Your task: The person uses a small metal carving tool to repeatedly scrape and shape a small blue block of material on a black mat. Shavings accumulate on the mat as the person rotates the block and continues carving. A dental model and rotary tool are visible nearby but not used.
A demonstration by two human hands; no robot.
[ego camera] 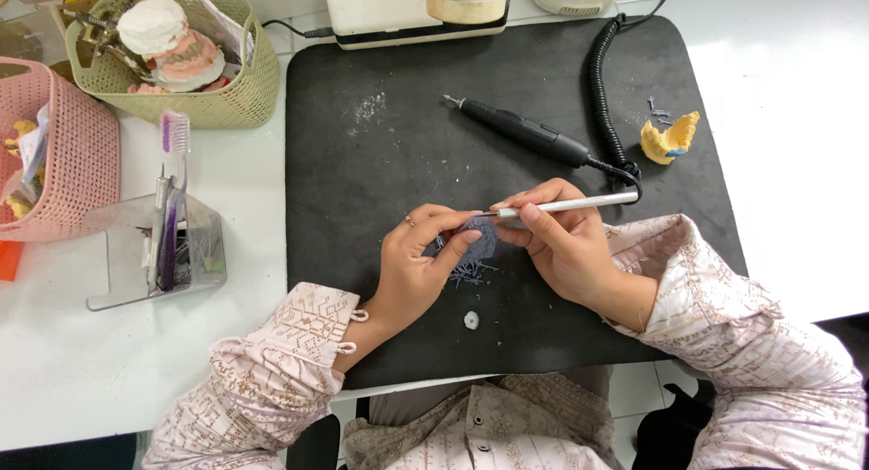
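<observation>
Left hand [418,257] fingers curled, pinching small grey wax piece [477,239] at centre of black mat [380,162]. Right hand [559,244] closed pen-style on silver carving tool [570,204], tip touching piece. Both wrists rest on mat, forearms angled inward.

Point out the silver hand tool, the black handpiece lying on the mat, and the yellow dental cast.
Silver hand tool [579,203], head view: on the middle of its bare shaft.
Black handpiece [529,132], head view: on the thick middle of its body.
Yellow dental cast [668,138], head view: on its curved arch.
</observation>
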